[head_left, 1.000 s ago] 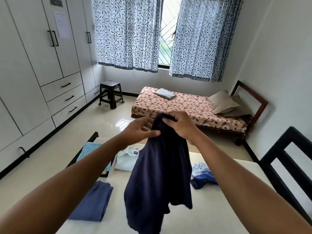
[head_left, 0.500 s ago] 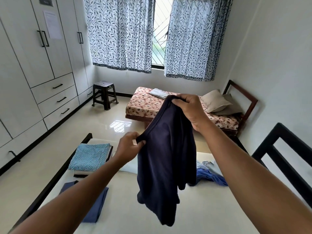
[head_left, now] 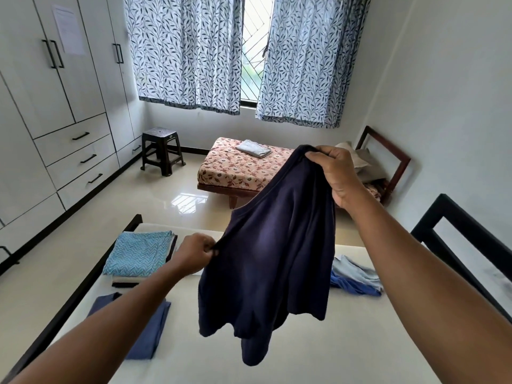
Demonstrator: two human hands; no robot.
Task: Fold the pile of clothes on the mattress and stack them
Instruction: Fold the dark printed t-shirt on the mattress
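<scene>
A dark navy garment (head_left: 271, 261) hangs in the air above the white mattress (head_left: 318, 350). My right hand (head_left: 332, 173) grips its top edge, held high. Lower and to the left, my left hand (head_left: 198, 252) pinches another part of the same edge, so the cloth stretches slanted between the two. On the mattress at the left stands a folded stack topped by a teal zigzag cloth (head_left: 140, 252), with a folded blue garment (head_left: 149, 333) lying nearer to me. A small crumpled pile of pale blue and blue clothes (head_left: 354, 278) lies at the right, partly hidden by the navy garment.
A black bed frame (head_left: 454, 225) borders the mattress on the right and left. Across the tiled floor stands a second bed with a floral sheet (head_left: 238, 169), a folded cloth and pillows. A dark stool (head_left: 160, 148) and white wardrobes (head_left: 55, 106) line the left wall.
My hands have moved apart: the right one rose to the right with the garment's edge, the left one dropped down and left, spreading the navy cloth wider.
</scene>
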